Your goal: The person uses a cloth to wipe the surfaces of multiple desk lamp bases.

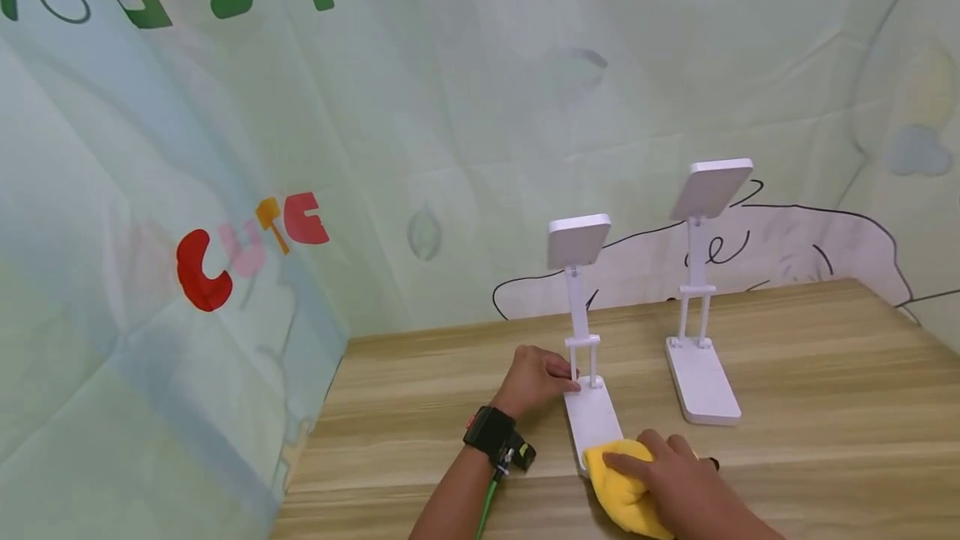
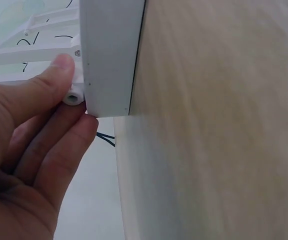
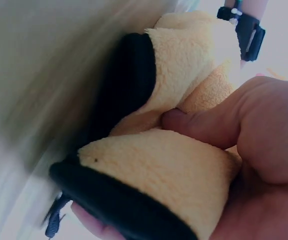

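Holding yellow cloth [image 1: 624,492] to lamp base [image 1: 594,417]: right hand [image 1: 678,473], fingers curled. Pinching its hinge end [image 1: 596,383]: left hand [image 1: 531,380], fingers narrow. Uneven pressure could skid it.

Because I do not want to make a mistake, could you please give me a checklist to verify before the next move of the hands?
1. Left hand gripping the left lamp at its base's hinge end: ok.
2. Right hand holding the yellow cloth: ok.
3. Cloth over the near end of the base: ok.
4. Right lamp apart from both hands: ok.
5. Base clean beneath the cloth: cannot tell, covered.
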A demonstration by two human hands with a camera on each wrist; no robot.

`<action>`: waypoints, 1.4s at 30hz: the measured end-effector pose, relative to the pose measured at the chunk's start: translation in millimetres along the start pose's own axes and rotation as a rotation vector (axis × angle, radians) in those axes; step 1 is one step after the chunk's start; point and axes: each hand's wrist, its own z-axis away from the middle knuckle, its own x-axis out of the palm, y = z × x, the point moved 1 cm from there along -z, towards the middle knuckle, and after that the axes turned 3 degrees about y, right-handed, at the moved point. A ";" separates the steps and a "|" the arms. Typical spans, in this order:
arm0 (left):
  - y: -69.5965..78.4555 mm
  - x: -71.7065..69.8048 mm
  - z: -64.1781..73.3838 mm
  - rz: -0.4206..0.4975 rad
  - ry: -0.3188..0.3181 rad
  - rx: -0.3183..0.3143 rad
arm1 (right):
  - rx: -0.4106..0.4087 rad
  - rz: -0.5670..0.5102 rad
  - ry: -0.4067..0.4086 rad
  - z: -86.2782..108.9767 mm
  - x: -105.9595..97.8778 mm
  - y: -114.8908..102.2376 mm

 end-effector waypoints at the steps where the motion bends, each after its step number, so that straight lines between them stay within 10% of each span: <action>1: -0.3 0.2 0.3 0.002 -0.003 0.002 | -0.012 0.003 -0.002 2.7 0.7 -0.4; 14: -4.2 -0.2 -1.5 -0.006 0.003 0.012 | -0.078 0.017 0.045 12.7 4.4 -4.2; 42: -10.7 -2.4 -3.9 0.066 -0.007 0.007 | -0.079 0.170 0.122 -73.1 2.1 -17.3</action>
